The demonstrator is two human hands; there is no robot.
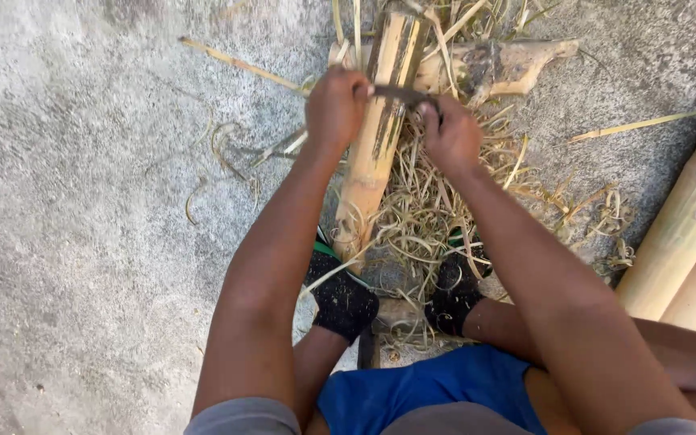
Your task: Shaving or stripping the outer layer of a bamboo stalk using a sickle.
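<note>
Left hand [337, 106] and right hand [450, 135] grip ends of dark curved blade [400, 95] laid across pale yellow bamboo pole [380, 133]; bare grey concrete floor [82, 201] leftward, stacked bamboo poles [686, 234] at right edge.

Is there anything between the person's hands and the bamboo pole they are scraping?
Only the tool. The left hand and right hand each grip an end of a dark blade laid across the bamboo pole. Nothing else visible lies between; the shavings lie beside and below the pole.

Pale bamboo poles [690, 234] lie at right, a wooden block [497, 68] and shavings [432, 201] on concrete floor [82, 242].
</note>
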